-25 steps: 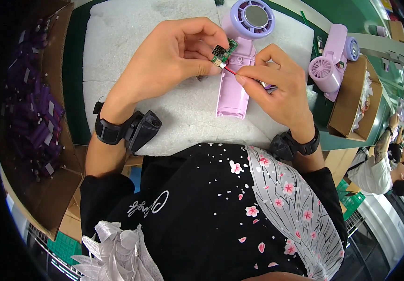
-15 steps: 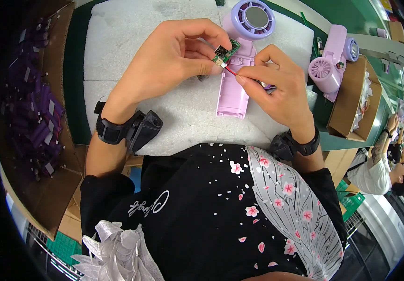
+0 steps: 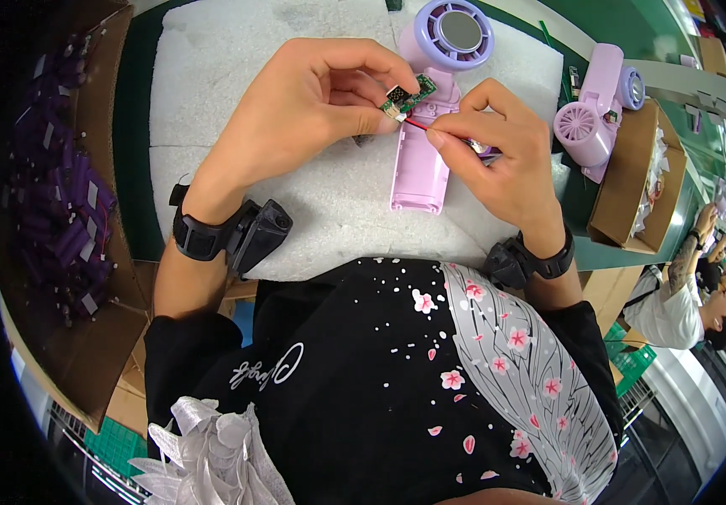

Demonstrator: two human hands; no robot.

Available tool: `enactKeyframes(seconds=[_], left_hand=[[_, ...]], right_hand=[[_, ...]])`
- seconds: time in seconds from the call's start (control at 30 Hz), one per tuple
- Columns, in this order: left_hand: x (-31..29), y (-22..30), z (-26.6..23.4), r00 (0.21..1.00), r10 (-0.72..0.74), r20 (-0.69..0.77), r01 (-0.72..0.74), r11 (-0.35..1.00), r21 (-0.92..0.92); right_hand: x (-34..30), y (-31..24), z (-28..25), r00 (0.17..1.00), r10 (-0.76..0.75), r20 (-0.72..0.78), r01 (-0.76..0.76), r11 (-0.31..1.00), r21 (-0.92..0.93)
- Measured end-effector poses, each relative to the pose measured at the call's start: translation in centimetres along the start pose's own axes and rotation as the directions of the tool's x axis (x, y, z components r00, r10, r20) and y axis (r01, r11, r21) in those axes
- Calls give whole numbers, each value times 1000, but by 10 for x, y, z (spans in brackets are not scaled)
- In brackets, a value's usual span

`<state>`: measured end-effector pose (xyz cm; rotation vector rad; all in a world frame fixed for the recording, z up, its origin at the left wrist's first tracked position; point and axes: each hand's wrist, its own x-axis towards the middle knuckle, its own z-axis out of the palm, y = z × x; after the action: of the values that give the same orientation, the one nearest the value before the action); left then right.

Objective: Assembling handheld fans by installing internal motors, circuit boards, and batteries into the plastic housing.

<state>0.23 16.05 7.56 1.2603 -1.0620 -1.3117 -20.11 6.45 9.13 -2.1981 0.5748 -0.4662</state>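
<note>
My left hand [image 3: 312, 97] pinches a small green circuit board [image 3: 420, 88] between thumb and fingers. At the board's near end is a small white connector [image 3: 392, 110], beside my left thumb tip. Red and black wires [image 3: 414, 124] run from there into my right hand [image 3: 498, 147], whose thumb and forefinger are closed on them. A glimpse of something purple and shiny shows behind the right fingers, too covered to name. Under both hands lies the opened pink handle of a handheld fan [image 3: 419, 177], its purple round fan head [image 3: 449, 35] at the far end.
White foam sheets [image 3: 321, 240] cover the green bench. At left stands a cardboard box [image 3: 98, 109] of purple wired battery cells [image 3: 68, 210]. To the right are another pink-purple fan [image 3: 586, 126] and a small cardboard box [image 3: 632, 189]. A co-worker [image 3: 675, 303] sits farther right.
The circuit board has tilted slightly and shifted a little to the right in my left fingers. Less of the white connector shows. Both hands have stayed nearly in place.
</note>
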Motion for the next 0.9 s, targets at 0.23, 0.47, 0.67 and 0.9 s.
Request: enactKeyframes(seconds=[0.23, 0.47, 0.67, 0.9], left_hand=[[1, 3, 1, 1000, 10, 8, -10, 1000, -26], [0, 4, 5, 1000, -1, 6, 1, 999, 38], [-1, 4, 11, 995, 103, 14, -104, 971, 217], [-1, 2, 15, 993, 112, -43, -101, 974, 203]], right_hand=[[1, -1, 0, 997, 77, -11, -75, 992, 106], [0, 1, -1, 999, -48, 4, 48, 997, -54], [3, -1, 11, 985, -74, -154, 66, 996, -62], [4, 0, 14, 973, -134, -190, 105, 982, -155]])
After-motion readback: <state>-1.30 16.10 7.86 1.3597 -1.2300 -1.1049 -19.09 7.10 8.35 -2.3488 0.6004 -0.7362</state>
